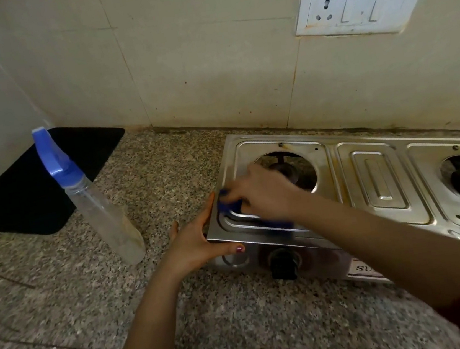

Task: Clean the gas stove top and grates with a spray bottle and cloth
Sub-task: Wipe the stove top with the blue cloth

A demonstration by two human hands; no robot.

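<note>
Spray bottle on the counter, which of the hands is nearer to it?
Left. The left hand grips the stove's left corner, beside the spray bottle; the right hand wipes farther right with the blue cloth.

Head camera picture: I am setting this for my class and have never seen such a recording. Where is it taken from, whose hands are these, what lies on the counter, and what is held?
There is no machine here: a person wears one camera on the head, looking forward and down at their own bare hands. The right hand presses a blue cloth onto the steel gas stove, near its front left corner. The left hand rests open against that corner, steadying it. The burner openings show no grates. On the speckled stone counter, left of the stove, stands a clear spray bottle with a blue head, unheld. Behind it lies a black mat.
</note>
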